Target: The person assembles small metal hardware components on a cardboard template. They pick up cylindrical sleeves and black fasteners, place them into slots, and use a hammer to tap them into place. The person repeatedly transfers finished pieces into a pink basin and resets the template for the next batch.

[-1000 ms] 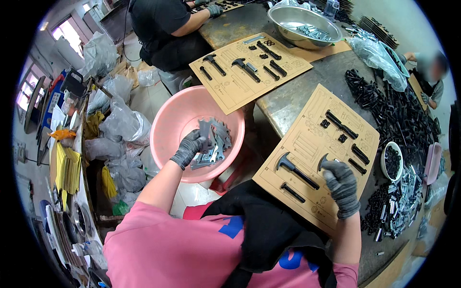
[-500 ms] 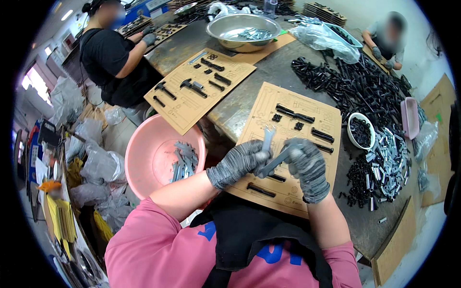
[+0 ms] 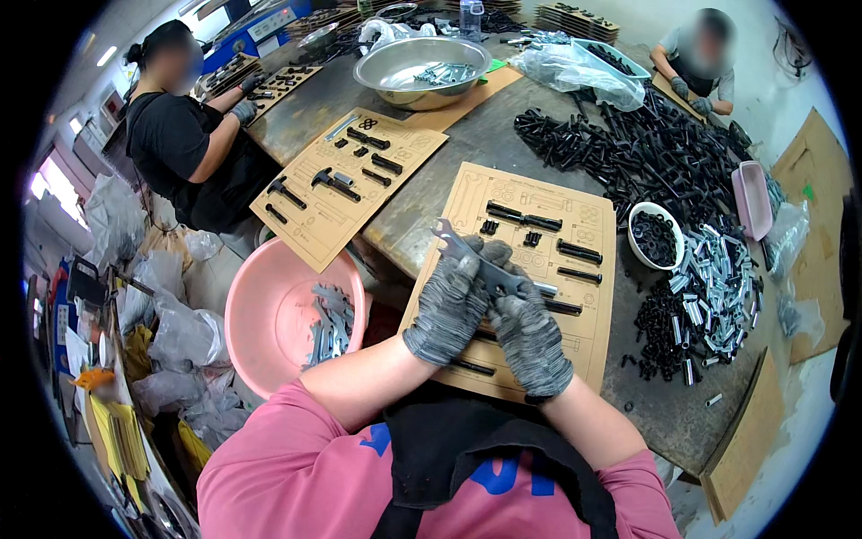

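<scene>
Both my hands wear grey knit gloves and come together over the lower left part of a brown cardboard panel (image 3: pixel 575 355). They hold a flat grey open-end wrench (image 3: pixel 464 248) whose forked jaw points up and away to the left. My left hand (image 3: pixel 449 305) is closed round its middle. Fingers of my right hand (image 3: pixel 528 334) grip the near end. Whether a second wrench lies against it, I cannot tell. On the panel, black bolts (image 3: pixel 523 216), short black pieces (image 3: pixel 532 239) and a silver tube (image 3: pixel 544 289) lie over printed outlines; my hands hide others.
At left, a pink basin (image 3: pixel 247 314) holds more wrenches. Another filled panel (image 3: pixel 305 235) lies beyond it, near a steel bowl (image 3: pixel 382 76). Rightward are heaped black bolts (image 3: pixel 620 162), a white bowl (image 3: pixel 655 235) of black rings and silver tubes (image 3: pixel 714 292). Two people work across the table.
Half a second ago each hand held its own wrench, apart. Now my hands have met, with the wrench between them, and my right hand has moved left and nearer me.
</scene>
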`<state>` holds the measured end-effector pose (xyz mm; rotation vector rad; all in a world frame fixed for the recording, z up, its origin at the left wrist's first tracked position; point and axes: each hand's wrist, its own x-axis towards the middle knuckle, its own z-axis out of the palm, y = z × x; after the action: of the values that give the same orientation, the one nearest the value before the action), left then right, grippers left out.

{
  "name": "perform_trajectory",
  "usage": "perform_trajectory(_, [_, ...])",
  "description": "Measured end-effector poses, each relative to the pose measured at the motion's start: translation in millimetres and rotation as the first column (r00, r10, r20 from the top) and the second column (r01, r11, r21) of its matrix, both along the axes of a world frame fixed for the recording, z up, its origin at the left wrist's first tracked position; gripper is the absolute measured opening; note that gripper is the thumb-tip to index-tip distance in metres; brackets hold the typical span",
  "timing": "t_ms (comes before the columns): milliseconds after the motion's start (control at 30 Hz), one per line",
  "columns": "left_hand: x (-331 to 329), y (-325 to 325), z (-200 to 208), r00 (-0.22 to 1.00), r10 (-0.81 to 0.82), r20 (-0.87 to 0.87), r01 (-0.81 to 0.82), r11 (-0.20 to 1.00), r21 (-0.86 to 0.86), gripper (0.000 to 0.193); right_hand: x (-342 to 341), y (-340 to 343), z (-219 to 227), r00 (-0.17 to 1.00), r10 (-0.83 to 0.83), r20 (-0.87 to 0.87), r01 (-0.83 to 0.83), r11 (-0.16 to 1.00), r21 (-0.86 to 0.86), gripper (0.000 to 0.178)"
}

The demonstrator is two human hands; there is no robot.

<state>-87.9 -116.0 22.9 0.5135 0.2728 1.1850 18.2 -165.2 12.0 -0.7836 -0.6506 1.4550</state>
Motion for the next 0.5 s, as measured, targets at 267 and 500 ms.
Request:
perform_trajectory(267, [2,-6,6,0.913,-0.012,-0.408,0.141,0.947,0.288,0.031,11,-4,12,0.977,0.123,0.174,-0.112,0.991,-0.072,0.038])
perform_trajectory(500, [-7,14,18,0.678,0.184,-0.711,0.211,0.879,0.428,0.041,68,0,20,0.721,0.0,0.693,-0.023,0.999,0.024,0.016])
